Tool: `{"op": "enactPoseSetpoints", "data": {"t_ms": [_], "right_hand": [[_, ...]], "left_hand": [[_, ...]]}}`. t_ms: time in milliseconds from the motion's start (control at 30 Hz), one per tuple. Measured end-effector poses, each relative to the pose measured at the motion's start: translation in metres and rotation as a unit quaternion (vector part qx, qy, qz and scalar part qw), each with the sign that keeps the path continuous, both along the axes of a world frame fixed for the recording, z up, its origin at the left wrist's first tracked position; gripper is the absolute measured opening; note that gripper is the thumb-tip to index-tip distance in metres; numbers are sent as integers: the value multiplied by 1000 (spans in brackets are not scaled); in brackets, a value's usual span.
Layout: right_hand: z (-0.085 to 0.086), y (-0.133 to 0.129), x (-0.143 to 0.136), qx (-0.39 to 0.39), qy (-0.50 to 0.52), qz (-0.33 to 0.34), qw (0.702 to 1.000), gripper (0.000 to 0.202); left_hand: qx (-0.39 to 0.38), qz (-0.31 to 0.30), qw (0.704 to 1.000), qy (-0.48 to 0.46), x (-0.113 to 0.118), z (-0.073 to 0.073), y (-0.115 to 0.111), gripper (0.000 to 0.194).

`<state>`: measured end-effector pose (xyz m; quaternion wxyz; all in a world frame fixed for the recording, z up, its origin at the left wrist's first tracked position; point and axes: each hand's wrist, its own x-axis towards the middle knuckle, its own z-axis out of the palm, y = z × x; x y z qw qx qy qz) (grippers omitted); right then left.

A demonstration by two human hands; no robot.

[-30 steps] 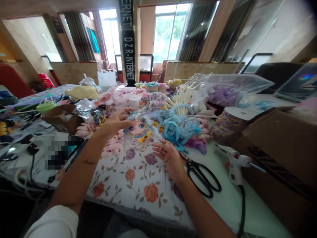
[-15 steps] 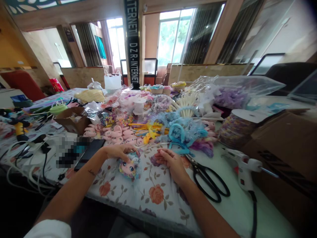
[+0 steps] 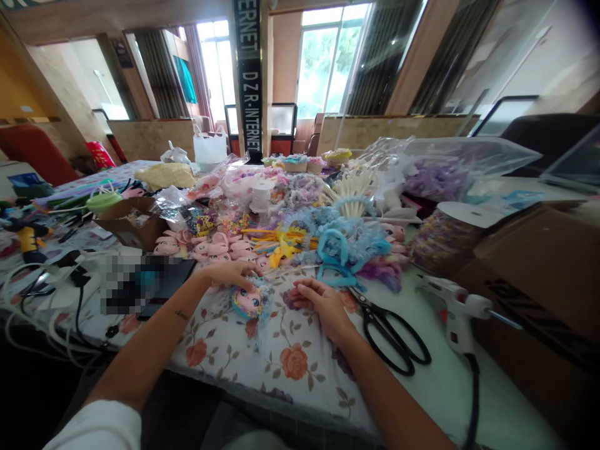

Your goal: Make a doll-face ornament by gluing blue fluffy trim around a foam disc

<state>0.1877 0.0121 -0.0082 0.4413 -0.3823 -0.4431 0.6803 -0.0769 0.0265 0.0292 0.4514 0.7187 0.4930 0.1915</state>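
Note:
My left hand (image 3: 234, 274) grips a small doll head (image 3: 248, 302) from above, thumb near its painted face and fingers over the top. Fluffy pale blue and multicoloured yarn surrounds the face, and a wispy strand hangs below it toward the cloth. To the right, apart from the head, my right hand (image 3: 321, 303) is closed with thumb and fingertips together. Anything pinched there is too small to make out. Black-handled scissors (image 3: 391, 334) lie just right of my right forearm. Beyond my hands sit several pink doll heads (image 3: 220, 247) and a light blue fuzzy loop (image 3: 335, 250).
A white glue gun (image 3: 454, 312) lies at the right beside a cardboard box (image 3: 539, 281) and a yarn spool (image 3: 445, 240). At left are a dark phone (image 3: 169, 290), tangled cables (image 3: 79, 300) and a small brown box (image 3: 129, 222). Bagged materials fill the table's back.
The doll head in my left hand has moved slightly right and up, and it is turned a little. My right hand keeps nearly the same place. The camera view has shifted slightly.

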Motion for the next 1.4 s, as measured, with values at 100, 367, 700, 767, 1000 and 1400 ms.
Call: {"op": "enactPoseSetpoints", "data": {"t_ms": [100, 367, 700, 767, 1000, 1400], "right_hand": [[0, -1, 0, 7, -6, 14, 1000, 31], [0, -3, -2, 16, -31, 26, 999, 32], [-4, 7, 9, 50, -56, -118, 990, 23], [-5, 6, 7, 65, -76, -108, 989, 19], [-2, -4, 0, 178, -170, -42, 968, 11], [-4, -4, 1, 241, -250, -39, 937, 11]], "left_hand": [[-56, 14, 998, -18, 1, -2, -7, 46], [-11, 77, 997, -3, 1, -8, -17, 51], [195, 79, 944, 253, 5, 1, -28, 41], [242, 87, 919, 298, 13, 5, -33, 38], [416, -55, 868, 264, 64, -14, -58, 24], [490, -77, 826, 268, 43, -49, -62, 29]]}}
